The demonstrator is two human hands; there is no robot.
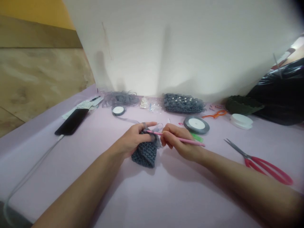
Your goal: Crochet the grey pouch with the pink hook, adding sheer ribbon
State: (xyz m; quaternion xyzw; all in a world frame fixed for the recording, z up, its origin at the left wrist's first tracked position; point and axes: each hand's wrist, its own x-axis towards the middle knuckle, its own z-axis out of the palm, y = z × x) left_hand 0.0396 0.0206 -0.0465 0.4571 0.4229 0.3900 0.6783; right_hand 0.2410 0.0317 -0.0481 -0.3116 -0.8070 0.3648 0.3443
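My left hand [135,138] grips the top of a dark grey crocheted piece [145,154], whose lower part hangs down over the table. In my right hand [177,141] is a pink crochet hook [190,141], held like a pen, with its tip at the top edge of the piece beside my left fingers. A sheer grey ribbon [127,120] runs from a small spool [118,110] to my left hand. Some of the ribbon loops up between both hands. Where exactly the hook tip meets the stitches is hard to make out.
Red-handled scissors [258,163] lie at the right, near a white spool [241,121] and a larger ribbon spool [196,124]. Behind are a beaded grey crocheted piece [184,104], loose ribbon [122,98] and pearl beads [143,103]. A phone [72,121] with a cable lies left.
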